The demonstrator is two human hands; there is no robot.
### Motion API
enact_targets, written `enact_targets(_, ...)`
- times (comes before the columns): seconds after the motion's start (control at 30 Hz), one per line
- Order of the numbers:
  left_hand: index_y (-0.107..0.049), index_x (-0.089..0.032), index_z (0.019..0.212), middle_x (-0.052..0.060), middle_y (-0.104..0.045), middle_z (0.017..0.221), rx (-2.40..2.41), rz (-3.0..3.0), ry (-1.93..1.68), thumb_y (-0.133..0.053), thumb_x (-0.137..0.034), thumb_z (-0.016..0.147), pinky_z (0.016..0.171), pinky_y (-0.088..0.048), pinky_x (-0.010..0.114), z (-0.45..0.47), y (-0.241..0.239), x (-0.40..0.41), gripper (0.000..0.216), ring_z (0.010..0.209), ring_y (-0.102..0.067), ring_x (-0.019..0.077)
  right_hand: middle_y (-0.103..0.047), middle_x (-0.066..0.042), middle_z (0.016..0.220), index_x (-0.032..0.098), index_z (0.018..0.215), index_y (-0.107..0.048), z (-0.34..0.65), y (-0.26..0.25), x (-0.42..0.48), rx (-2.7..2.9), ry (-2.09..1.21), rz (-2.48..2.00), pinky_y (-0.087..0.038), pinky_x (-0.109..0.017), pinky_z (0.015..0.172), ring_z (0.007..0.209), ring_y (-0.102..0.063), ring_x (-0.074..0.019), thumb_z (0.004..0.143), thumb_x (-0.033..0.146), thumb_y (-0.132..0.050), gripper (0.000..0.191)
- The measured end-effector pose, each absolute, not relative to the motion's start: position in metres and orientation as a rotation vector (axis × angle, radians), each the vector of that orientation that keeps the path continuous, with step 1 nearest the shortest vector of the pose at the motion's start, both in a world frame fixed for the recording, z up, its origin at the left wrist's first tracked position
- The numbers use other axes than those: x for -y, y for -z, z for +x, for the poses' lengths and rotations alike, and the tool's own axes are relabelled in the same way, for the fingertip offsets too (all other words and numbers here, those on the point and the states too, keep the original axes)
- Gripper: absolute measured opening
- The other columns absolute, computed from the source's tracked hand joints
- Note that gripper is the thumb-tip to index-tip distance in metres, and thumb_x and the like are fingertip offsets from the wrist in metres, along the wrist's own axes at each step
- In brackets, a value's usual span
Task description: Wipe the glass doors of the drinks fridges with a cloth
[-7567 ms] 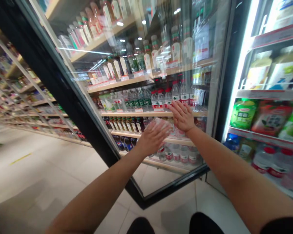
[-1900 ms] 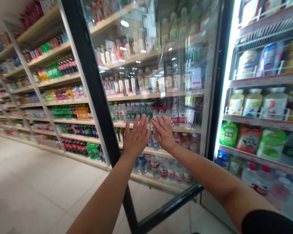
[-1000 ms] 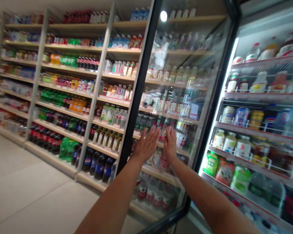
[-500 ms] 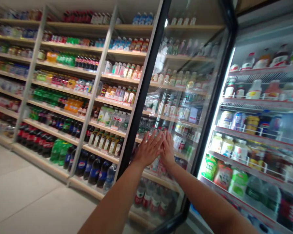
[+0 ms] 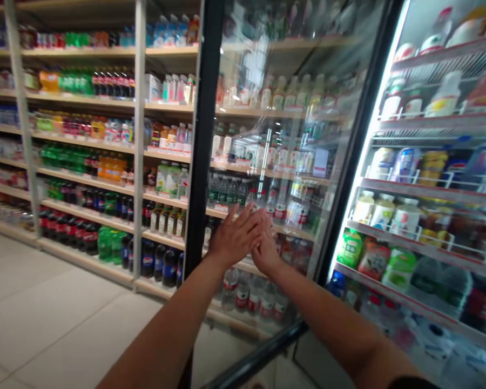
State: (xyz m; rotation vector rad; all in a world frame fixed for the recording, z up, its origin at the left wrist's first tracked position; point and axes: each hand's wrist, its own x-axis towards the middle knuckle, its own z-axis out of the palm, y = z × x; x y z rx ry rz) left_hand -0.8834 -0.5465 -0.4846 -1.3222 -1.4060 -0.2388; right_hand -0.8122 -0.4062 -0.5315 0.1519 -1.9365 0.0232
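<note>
Glass door [image 5: 295,156], likely stiff, fragile; best held by black frame [image 5: 204,135], nine o'clock; left hand [image 5: 233,237] spread, right hand [image 5: 266,251] grip unclear

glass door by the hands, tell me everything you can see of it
The glass door stands swung open beside the lit cooler: a tall, clear pane in a black frame, its top cut off by the picture. Reflections streak it, and shelved bottles show through. The left hand and right hand meet around its lower middle, seemingly against it.
</note>
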Motion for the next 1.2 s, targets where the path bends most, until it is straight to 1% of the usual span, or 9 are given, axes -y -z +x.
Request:
enact_targets(0.2,-0.043,-0.029,0.150,0.002,-0.040,0.158,1.383,-1.301,0.260,-0.050,-0.018,0.100,0.127,-0.004,0.055,-0.876,0.491,0.547,0.052,0.154,-0.017,0.0244,-0.020,-0.010,0.168,0.026,0.163,-0.013,-0.781,0.552,0.381,1.793,-0.246,0.131,-0.036,-0.047,0.122,0.154,-0.024,-0.0232,0.101,0.027,-0.044,0.069)
enact_targets(0.37,-0.053,-0.027,0.144,0.004,-0.045,0.155,1.313,-1.104,0.244,-0.058,-0.016,0.098,0.126,-0.015,0.041,-0.859,0.528,0.551,0.048,0.155,-0.015,0.0218,-0.020,-0.009,0.168,0.031,0.163,-0.006,-0.775,0.586,0.309,1.695,-0.225,-0.317,-0.026,-0.059,0.123,0.156,-0.016,-0.0256,0.106,0.031,-0.033,0.063)
enact_targets(0.47,-0.059,-0.021,0.138,0.007,-0.049,0.152,1.316,-1.160,0.232,-0.057,-0.009,0.095,0.124,-0.025,0.036,-0.854,0.564,0.552,0.045,0.152,-0.026,0.0225,-0.023,-0.012,0.167,0.029,0.163,0.001,-0.785,0.610,0.287,1.747,-0.151,-0.421,-0.025,-0.064,0.120,0.156,-0.014,-0.0274,0.106,0.031,-0.026,0.063)
enact_targets(0.57,-0.061,-0.014,0.134,0.016,-0.050,0.151,1.370,-1.214,0.347,-0.060,-0.008,0.090,0.120,-0.034,0.045,-0.854,0.584,0.547,0.045,0.148,-0.034,0.0318,-0.028,-0.014,0.165,0.024,0.163,-0.001,-0.795,0.620,0.285,1.706,-0.064,-0.434,-0.024,-0.060,0.121,0.157,-0.014,-0.0256,0.104,0.028,-0.025,0.064)
enact_targets(0.67,-0.054,-0.010,0.140,0.022,-0.040,0.156,1.417,-1.177,0.472,-0.074,-0.022,0.084,0.119,-0.030,0.062,-0.850,0.567,0.531,0.061,0.151,-0.020,0.0435,-0.034,-0.014,0.163,0.018,0.163,-0.009,-0.800,0.619,0.286,1.674,-0.001,-0.454,-0.021,-0.054,0.124,0.156,-0.015,-0.0232,0.101,0.027,-0.027,0.065)
enact_targets(0.77,-0.045,-0.008,0.147,0.023,-0.036,0.158,1.420,-1.153,0.561,-0.073,-0.022,0.084,0.119,-0.021,0.071,-0.843,0.527,0.513,0.070,0.153,-0.008,0.0446,-0.037,-0.013,0.161,0.015,0.161,-0.021,-0.799,0.617,0.286,1.702,0.003,-0.483,-0.018,-0.050,0.125,0.156,-0.016,-0.0219,0.099,0.027,-0.029,0.063)
enact_targets(0.9,-0.044,-0.018,0.150,0.012,-0.057,0.145,1.446,-1.107,0.583,-0.058,-0.011,0.090,0.120,-0.020,0.066,-0.839,0.517,0.495,0.062,0.153,-0.019,0.0353,-0.038,-0.013,0.161,0.012,0.155,-0.036,-0.794,0.616,0.287,1.754,-0.019,-0.506,-0.015,-0.048,0.126,0.156,-0.015,-0.0212,0.099,0.029,-0.029,0.059)
enact_targets(1.1,-0.040,-0.021,0.153,0.020,-0.035,0.159,1.450,-1.208,0.397,-0.057,-0.010,0.091,0.115,-0.038,0.047,-0.845,0.587,0.509,0.066,0.147,-0.036,0.0325,-0.039,-0.013,0.160,0.012,0.153,-0.040,-0.789,0.615,0.288,1.744,-0.008,-0.494,-0.016,-0.046,0.126,0.156,-0.015,-0.0210,0.100,0.030,-0.026,0.058)
enact_targets(1.2,-0.036,-0.018,0.156,0.019,-0.036,0.159,1.468,-1.090,0.377,-0.058,-0.009,0.089,0.117,-0.033,0.057,-0.849,0.567,0.528,0.071,0.151,-0.026,0.0364,-0.039,-0.011,0.160,0.016,0.158,-0.030,-0.789,0.616,0.287,1.747,-0.009,-0.505,-0.018,-0.048,0.125,0.156,-0.018,-0.0214,0.101,0.033,-0.023,0.060)
